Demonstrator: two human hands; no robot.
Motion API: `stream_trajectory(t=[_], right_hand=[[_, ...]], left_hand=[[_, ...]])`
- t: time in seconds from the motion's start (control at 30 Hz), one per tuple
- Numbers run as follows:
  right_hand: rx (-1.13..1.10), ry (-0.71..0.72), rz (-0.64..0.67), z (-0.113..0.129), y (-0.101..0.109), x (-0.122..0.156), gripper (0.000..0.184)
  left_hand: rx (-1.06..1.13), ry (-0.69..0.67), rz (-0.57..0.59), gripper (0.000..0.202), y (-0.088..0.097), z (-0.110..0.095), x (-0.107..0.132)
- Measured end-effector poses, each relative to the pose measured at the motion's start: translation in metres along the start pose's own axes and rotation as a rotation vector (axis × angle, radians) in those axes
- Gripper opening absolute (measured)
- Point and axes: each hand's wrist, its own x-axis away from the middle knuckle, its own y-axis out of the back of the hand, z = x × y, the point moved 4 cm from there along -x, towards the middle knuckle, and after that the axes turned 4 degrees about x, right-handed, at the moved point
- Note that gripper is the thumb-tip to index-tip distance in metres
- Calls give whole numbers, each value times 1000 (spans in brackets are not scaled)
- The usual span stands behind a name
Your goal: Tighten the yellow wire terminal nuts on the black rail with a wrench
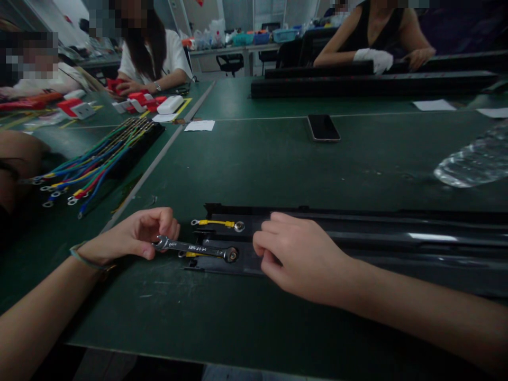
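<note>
A combination wrench [194,247] lies across the near side of a long black channel-shaped part [254,259], its ring end around a bolt. At its open end is my left hand [148,233], closed with thumb and fingertips at the jaw. Under the wrench, a short yellow wire [192,254] with a ring terminal is partly hidden. Another yellow wire [217,223] lies parallel on the far side, one terminal at a bolt. My right hand [297,256] is curled closed over the part, right of the ring end; whether anything is in its fingers is hidden.
Beyond the part lie a phone [324,128], a paper slip [199,125] and a clear plastic bottle [474,159]. Colored cables with ring terminals [99,159] lie at left. Co-workers sit across the green table [254,180], one behind more black parts [357,84].
</note>
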Motion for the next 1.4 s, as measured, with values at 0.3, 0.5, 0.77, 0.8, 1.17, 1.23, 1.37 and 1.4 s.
stream_trajectory(t=[0.3,0.5,0.77,0.8,1.17,1.23,1.37,1.4], right_hand=[[-5,2,-1,1,1,1,9],[-5,8,4,1,0,1,9],[-4,0,2,1,0,0,9],[-4,0,3,1,0,0,9],[4,-4,0,0,0,0,9],[2,-8,2,0,1,1,9],[-4,-1,5,0,0,1,9],[-2,2,2,0,0,1,9]], left_hand=[[-11,22,69,29,-12,-3,0],[-2,47,109,31,-13,0,3],[-11,70,134,29,-14,-1,3],[-9,68,130,29,-13,-1,3],[-25,-6,31,26,-5,-2,0],[-26,-13,24,26,-3,-2,0],[-37,7,24,26,-3,-2,0],[-39,9,27,26,-3,-2,0]])
